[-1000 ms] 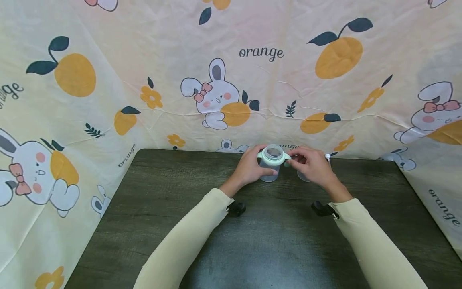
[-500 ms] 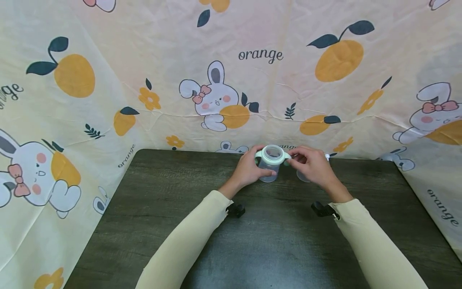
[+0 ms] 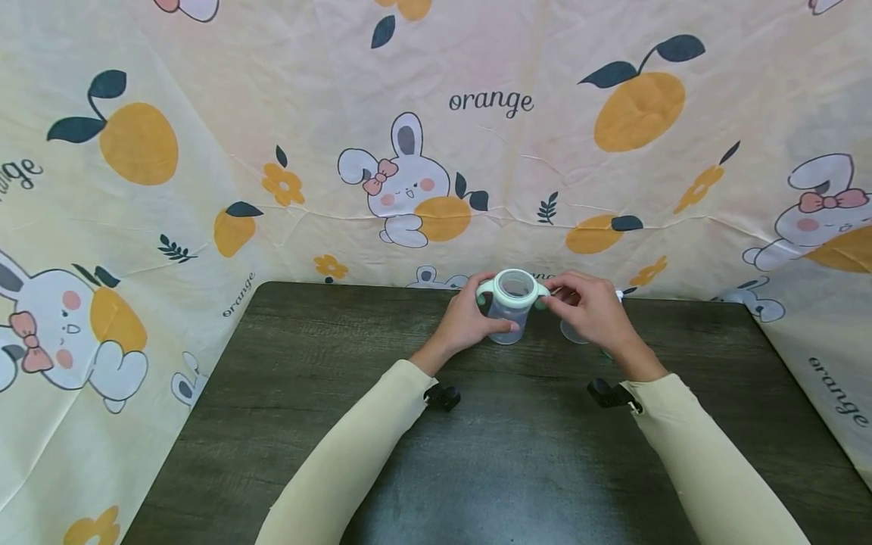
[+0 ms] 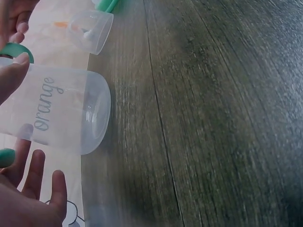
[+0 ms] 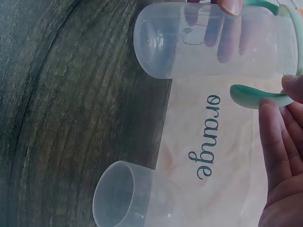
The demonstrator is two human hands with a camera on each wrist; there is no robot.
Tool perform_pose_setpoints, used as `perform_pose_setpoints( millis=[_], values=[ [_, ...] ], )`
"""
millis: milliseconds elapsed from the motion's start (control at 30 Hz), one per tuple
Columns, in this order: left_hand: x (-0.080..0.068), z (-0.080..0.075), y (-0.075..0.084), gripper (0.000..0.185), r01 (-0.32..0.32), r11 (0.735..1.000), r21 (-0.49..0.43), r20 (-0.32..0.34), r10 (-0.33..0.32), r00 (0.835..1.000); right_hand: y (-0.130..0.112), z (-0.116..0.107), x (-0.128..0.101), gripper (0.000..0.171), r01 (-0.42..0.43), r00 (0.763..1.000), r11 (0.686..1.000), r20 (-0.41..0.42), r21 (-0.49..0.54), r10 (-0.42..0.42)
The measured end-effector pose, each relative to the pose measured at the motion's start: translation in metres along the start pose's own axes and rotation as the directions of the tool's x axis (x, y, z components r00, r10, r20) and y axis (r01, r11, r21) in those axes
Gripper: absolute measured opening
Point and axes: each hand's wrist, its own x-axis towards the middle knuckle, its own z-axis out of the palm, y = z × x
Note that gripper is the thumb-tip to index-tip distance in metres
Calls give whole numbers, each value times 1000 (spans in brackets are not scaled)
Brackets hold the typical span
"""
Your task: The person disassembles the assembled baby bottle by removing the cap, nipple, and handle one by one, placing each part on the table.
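A translucent baby bottle (image 3: 509, 312) is held upright near the table's far edge, its open mouth upward. Around its neck sits a mint-green ring with two side handles (image 5: 253, 97). My left hand (image 3: 466, 318) grips the bottle's body, thumb on the near side and fingers behind. With thumb and fingertips my right hand (image 3: 593, 309) pinches the ring's right handle. Just beside that hand, a clear plastic cup-shaped piece (image 5: 113, 198) stands on the table, partly hidden in the head view. Whether the bottle's base touches the table I cannot tell.
A green piece (image 4: 108, 4) lies beyond the clear cup, mostly out of view. Near the right hand a small white tip (image 3: 620, 294) shows. The dark wooden table (image 3: 504, 454) ends at a printed cloth backdrop (image 3: 306, 113).
The green ring has turned or tilted slightly, and its left handle shows more beside my left fingers. My right hand keeps its pinch with hardly any movement.
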Motion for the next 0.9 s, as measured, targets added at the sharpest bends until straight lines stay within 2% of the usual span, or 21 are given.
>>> perform_pose_setpoints(
  millis=[300, 600, 900],
  values=[
    [-2, -2, 0, 99, 43, 998, -54, 9, -42, 999, -6, -4, 1, 13, -56, 998, 998, -26, 42, 57],
    [0, -1, 1, 88, 67, 997, 46, 84, -71, 994, -14, -13, -1, 20, -142, 985, 978, -79, 154, 156],
    [0, -1, 2, 87, 17, 995, 99, 98, -26, 995, -8, -22, -4, 21, -176, 969, 957, -129, 232, 210]
  ],
)
